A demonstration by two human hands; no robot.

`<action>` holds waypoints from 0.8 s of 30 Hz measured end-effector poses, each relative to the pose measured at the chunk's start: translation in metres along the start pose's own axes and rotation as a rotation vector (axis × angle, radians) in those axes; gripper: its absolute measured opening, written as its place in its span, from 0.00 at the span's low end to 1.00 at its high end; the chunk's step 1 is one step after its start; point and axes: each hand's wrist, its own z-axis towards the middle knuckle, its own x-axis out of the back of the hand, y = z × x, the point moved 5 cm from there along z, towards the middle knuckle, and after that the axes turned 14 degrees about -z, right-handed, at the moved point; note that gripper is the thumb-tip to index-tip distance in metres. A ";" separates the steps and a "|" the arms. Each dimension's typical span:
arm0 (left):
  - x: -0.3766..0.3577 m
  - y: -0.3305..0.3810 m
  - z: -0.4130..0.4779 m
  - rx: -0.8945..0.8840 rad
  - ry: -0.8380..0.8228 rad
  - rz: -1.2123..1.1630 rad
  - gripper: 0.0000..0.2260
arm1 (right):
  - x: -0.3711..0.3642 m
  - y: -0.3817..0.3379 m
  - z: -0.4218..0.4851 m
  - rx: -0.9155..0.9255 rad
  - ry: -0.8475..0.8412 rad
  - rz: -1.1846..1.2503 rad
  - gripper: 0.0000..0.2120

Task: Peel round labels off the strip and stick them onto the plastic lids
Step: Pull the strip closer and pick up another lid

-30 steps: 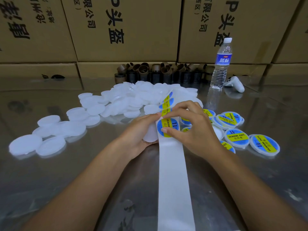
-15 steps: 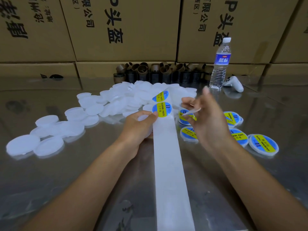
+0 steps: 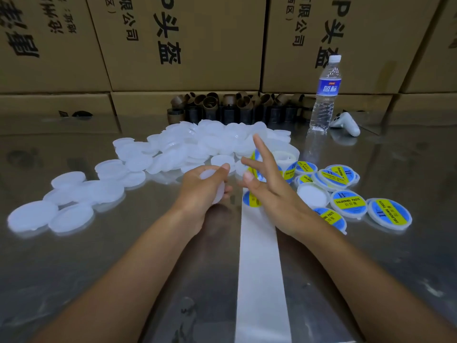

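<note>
My left hand [image 3: 202,194] grips a blank white plastic lid [image 3: 214,185] just above the table. My right hand [image 3: 269,189] is close beside it, thumb and a finger pinching a blurred blue and yellow round label [image 3: 258,179], the other fingers spread upward. The white backing strip [image 3: 259,268] runs from the bottom edge up to my hands, with one label [image 3: 249,199] still on it by my right palm. The label roll [image 3: 284,157] lies behind my right hand. Several labelled lids [image 3: 346,204] lie at the right. A heap of blank lids [image 3: 197,147] spreads left and behind.
A water bottle [image 3: 325,95] and a white controller [image 3: 346,123] stand at the back right. Brown cardboard tubes [image 3: 235,105] line the foot of a wall of cardboard boxes [image 3: 185,45]. The table [image 3: 99,256] is shiny metal.
My right hand peeled a label off the strip, lifted it, and brought it back toward the left hand. My left hand came off the strip and raised the blank lid.
</note>
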 end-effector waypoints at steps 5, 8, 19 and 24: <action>-0.001 0.000 0.002 0.053 -0.018 -0.212 0.09 | -0.004 0.012 0.003 -0.114 -0.026 0.005 0.33; -0.014 -0.009 -0.005 0.288 -0.170 -0.423 0.11 | 0.000 0.015 0.007 -0.156 0.036 0.085 0.29; -0.036 -0.029 -0.025 0.666 -0.282 -0.552 0.25 | 0.025 0.007 0.008 -0.129 0.288 0.141 0.15; -0.031 -0.026 -0.021 0.597 -0.213 -0.470 0.25 | 0.040 0.003 0.005 -0.119 0.363 0.240 0.14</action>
